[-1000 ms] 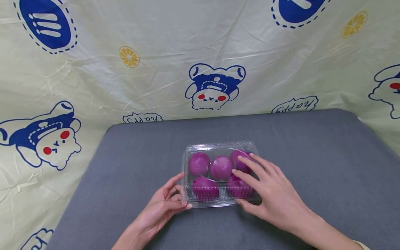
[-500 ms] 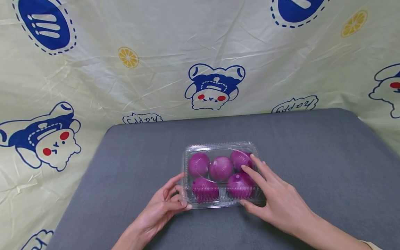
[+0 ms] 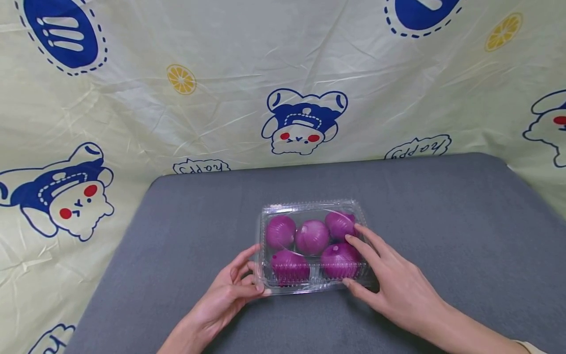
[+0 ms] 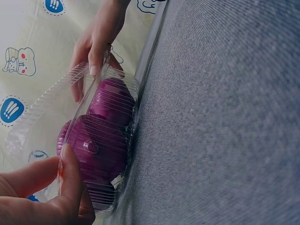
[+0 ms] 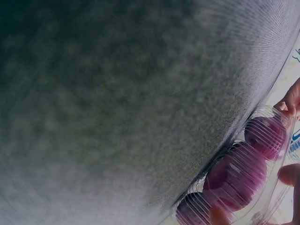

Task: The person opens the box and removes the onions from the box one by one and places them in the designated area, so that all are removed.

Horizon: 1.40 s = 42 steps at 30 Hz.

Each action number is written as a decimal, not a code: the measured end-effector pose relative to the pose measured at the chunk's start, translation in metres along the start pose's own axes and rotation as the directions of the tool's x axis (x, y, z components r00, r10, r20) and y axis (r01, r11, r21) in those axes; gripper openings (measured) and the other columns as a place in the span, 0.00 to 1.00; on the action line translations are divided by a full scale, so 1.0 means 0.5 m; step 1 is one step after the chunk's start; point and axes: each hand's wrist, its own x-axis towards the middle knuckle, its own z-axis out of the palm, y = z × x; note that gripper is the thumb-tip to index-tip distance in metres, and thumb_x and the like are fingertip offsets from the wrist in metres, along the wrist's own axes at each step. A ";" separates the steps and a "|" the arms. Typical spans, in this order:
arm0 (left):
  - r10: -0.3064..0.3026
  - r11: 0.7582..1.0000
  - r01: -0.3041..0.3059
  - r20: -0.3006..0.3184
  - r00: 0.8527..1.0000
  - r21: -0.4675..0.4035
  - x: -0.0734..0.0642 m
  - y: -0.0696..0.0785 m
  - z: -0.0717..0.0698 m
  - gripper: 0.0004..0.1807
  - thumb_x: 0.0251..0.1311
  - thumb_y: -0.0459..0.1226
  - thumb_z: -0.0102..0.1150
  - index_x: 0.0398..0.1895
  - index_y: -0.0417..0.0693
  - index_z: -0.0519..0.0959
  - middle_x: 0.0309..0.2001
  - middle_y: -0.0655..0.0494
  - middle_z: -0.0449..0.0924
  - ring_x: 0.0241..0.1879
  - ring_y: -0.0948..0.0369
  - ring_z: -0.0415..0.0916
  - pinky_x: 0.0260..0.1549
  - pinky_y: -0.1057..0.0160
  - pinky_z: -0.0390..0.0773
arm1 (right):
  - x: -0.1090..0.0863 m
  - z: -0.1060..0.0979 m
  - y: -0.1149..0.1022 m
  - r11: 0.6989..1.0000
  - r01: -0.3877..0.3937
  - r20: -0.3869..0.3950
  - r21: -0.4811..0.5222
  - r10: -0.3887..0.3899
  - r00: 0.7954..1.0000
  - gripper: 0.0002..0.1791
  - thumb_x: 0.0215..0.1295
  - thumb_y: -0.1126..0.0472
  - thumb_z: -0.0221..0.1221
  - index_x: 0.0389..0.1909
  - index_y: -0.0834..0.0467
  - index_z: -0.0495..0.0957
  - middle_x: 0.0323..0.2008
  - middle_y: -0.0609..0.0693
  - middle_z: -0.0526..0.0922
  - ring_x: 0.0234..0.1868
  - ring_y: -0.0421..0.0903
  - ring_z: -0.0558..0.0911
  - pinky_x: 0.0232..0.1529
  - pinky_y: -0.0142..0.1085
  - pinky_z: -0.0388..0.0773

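Observation:
A clear plastic clamshell container [image 3: 316,289] holding several purple onions [image 3: 312,237] sits on the grey surface, its lid lying over them. At the front left corner, my left hand [image 3: 232,290] pinches the rim between thumb and fingers; the left wrist view shows this thumb [image 4: 71,166] close up. My right hand [image 3: 400,287] spreads loosely over the right side. Its fingertips touch the lid near the right edge, and its thumb lies by the front rim. Ribbed side walls appear in the right wrist view, with onions [image 5: 236,176] behind them. I cannot tell whether the lid is latched.
The grey padded table [image 3: 212,211] extends on every side of the container. Behind it hangs a pale plastic sheet [image 3: 230,118] printed with blue cartoon figures and orange slices, which also covers the left side.
My right hand has slid a little to the right across the lid, uncovering more of the right-hand onions. The left hand and the container have stayed nearly still.

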 end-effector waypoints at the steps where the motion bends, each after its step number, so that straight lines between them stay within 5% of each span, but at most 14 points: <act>1: 0.000 1.000 0.000 0.000 1.000 0.002 0.000 0.000 0.000 0.47 0.54 0.15 0.54 0.77 0.50 0.52 0.49 0.50 0.65 0.33 0.63 0.70 0.49 0.57 0.79 | 0.000 0.000 -0.001 1.000 0.004 -0.004 -0.001 -0.004 1.000 0.42 0.54 0.44 0.70 0.70 0.49 0.67 0.71 0.50 0.62 0.58 0.52 0.76 0.32 0.48 0.81; 21: 0.015 1.000 -0.015 0.028 1.000 0.006 -0.002 0.003 -0.002 0.47 0.56 0.15 0.53 0.77 0.44 0.48 0.49 0.48 0.66 0.34 0.63 0.74 0.48 0.58 0.80 | 0.015 -0.006 -0.001 0.991 0.125 -0.066 -0.050 -0.128 0.989 0.30 0.53 0.62 0.54 0.62 0.59 0.73 0.65 0.57 0.69 0.40 0.47 0.80 0.24 0.35 0.75; 27: 0.013 1.000 -0.013 0.019 1.000 -0.003 -0.004 0.006 -0.007 0.47 0.55 0.15 0.53 0.77 0.47 0.51 0.48 0.49 0.65 0.33 0.62 0.73 0.49 0.57 0.79 | 0.015 -0.019 -0.005 0.990 0.144 -0.055 -0.011 -0.144 0.988 0.36 0.45 0.73 0.61 0.62 0.57 0.73 0.65 0.54 0.71 0.26 0.36 0.70 0.17 0.23 0.62; 32: 0.017 1.000 -0.017 0.005 1.000 0.012 -0.007 0.010 -0.009 0.47 0.55 0.15 0.53 0.77 0.47 0.52 0.50 0.48 0.65 0.34 0.62 0.74 0.49 0.56 0.79 | 0.026 -0.036 -0.005 0.985 0.166 -0.069 -0.044 -0.169 0.983 0.35 0.44 0.70 0.59 0.61 0.54 0.75 0.64 0.50 0.74 0.18 0.29 0.58 0.13 0.22 0.52; 38: 0.031 0.998 -0.031 0.009 0.999 0.054 -0.007 0.011 -0.005 0.46 0.55 0.16 0.54 0.77 0.46 0.53 0.49 0.46 0.66 0.33 0.62 0.75 0.48 0.56 0.79 | 0.052 -0.082 -0.001 0.996 0.075 0.003 -0.037 -0.075 0.997 0.35 0.46 0.67 0.64 0.61 0.47 0.76 0.60 0.47 0.78 0.12 0.28 0.50 0.11 0.27 0.50; 42: 0.034 0.997 -0.034 0.001 0.999 0.064 -0.008 0.011 -0.004 0.45 0.53 0.15 0.53 0.76 0.45 0.55 0.45 0.48 0.66 0.31 0.62 0.75 0.46 0.57 0.80 | 0.074 -0.119 0.004 0.998 -0.035 0.083 0.045 0.032 0.996 0.34 0.49 0.64 0.67 0.61 0.45 0.76 0.57 0.48 0.80 0.19 0.30 0.72 0.17 0.29 0.70</act>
